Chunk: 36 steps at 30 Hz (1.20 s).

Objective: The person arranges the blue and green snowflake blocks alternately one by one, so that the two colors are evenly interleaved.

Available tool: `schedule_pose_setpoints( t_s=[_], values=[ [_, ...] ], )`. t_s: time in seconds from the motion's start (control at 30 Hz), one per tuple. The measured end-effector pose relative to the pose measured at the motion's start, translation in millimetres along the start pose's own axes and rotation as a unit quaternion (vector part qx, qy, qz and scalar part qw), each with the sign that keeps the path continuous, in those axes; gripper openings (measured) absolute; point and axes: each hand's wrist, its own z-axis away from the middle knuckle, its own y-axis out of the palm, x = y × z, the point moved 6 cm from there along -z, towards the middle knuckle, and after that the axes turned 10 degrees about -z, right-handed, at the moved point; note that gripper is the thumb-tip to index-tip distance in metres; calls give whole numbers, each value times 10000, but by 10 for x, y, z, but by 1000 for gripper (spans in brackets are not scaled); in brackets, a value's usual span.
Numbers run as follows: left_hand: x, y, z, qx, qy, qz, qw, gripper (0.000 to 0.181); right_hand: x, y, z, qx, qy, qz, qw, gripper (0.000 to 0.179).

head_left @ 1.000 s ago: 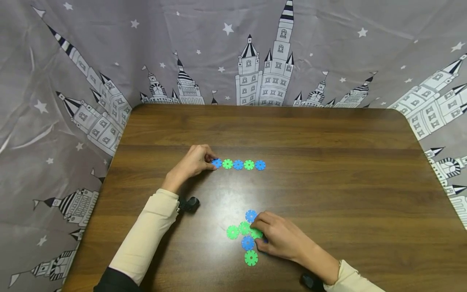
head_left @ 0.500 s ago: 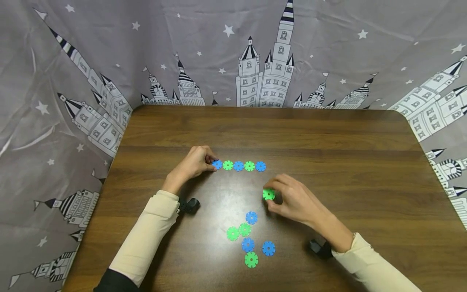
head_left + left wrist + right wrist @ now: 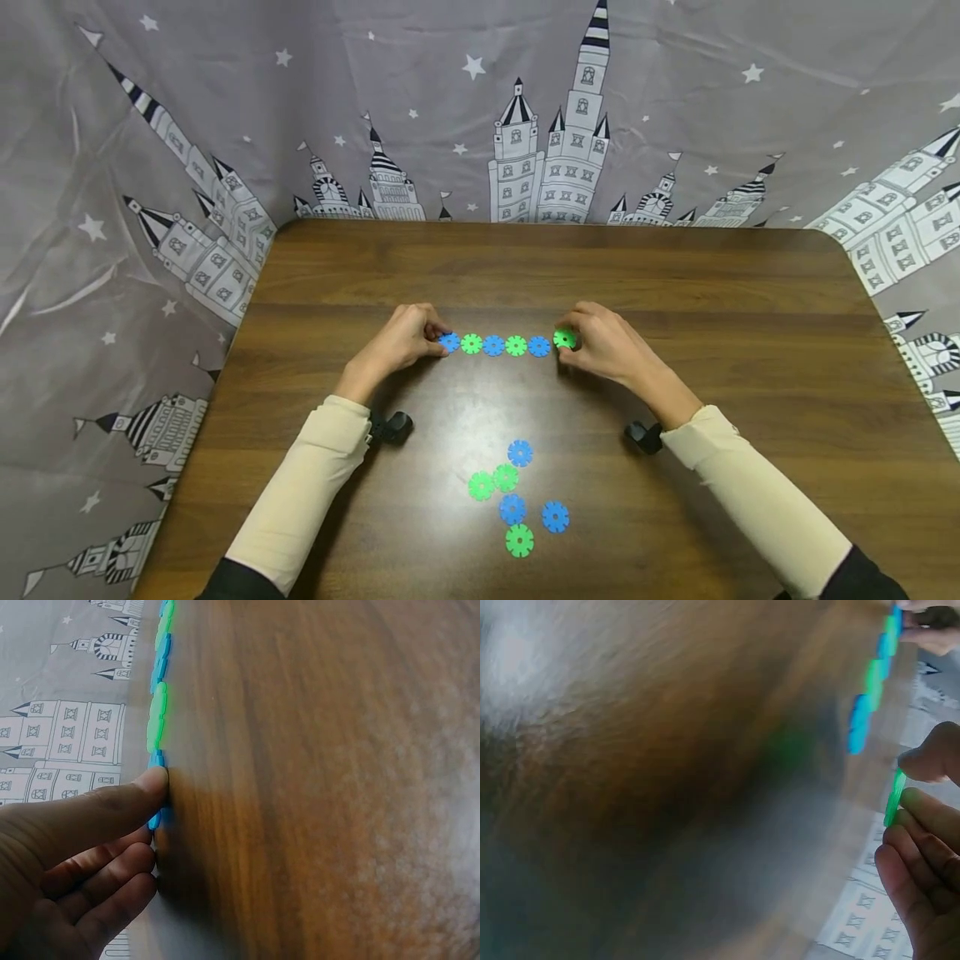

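A straight row of joined notched plastic discs, alternating blue and green, runs across the table; a green disc (image 3: 471,344) is part of it. At its left end my left hand (image 3: 401,340) pinches the outermost blue disc (image 3: 450,342) between thumb and fingers. My right hand (image 3: 611,346) holds a loose green disc (image 3: 565,338) by its edges, a small gap away from the blue disc (image 3: 539,347) at the row's right end. In the right wrist view that green disc (image 3: 894,796) is tilted between thumb and fingertips, apart from the row.
Nearer the front of the wooden table (image 3: 712,292) lie several loose discs, among them a blue disc (image 3: 556,517) and a green disc (image 3: 519,541). A grey curtain (image 3: 435,67) with castles and stars hangs behind the table's far edge and along its sides.
My right hand has picked the green disc out of the loose group and carried it away from me to the row's right end. The left hand has kept its pinch on the row.
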Motion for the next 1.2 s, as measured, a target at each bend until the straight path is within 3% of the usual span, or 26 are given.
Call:
schedule_pose_setpoints(
  t_s=[0.5, 1.2],
  values=[
    [-12, -3, 7, -47, 15, -7, 10000, 27, -211, 239, 9, 333, 378, -142, 9986, 25],
    [-11, 9, 4, -109, 88, -52, 9999, 27, -197, 230, 12, 318, 653, -242, 9971, 28]
  ],
)
